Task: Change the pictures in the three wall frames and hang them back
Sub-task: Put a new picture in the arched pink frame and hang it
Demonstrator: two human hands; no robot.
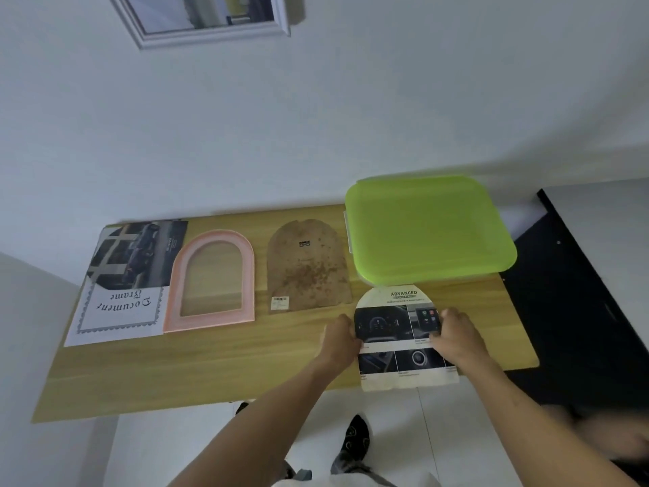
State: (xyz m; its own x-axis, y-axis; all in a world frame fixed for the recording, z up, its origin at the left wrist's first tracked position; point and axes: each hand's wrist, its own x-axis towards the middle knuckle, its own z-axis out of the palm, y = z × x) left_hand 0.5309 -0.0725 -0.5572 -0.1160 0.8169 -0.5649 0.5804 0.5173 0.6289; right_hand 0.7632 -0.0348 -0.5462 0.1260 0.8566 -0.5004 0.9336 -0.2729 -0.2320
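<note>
Both hands pinch the arch-cut picture (404, 332) at the desk's (210, 367) near right edge: left hand (342, 337) at its 9 o'clock side, right hand (456, 337) at 3. Its long axis runs near to far, arch pointing to 12. Beyond, at 10 o'clock, the pink arched frame (210, 281) lies empty beside its backing board (309, 267), so refitting and hanging seem left.

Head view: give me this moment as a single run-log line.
stage: picture swap | both hands: left hand, right hand hold arched printed picture | pink arched frame empty on table | backing board beside it
</note>
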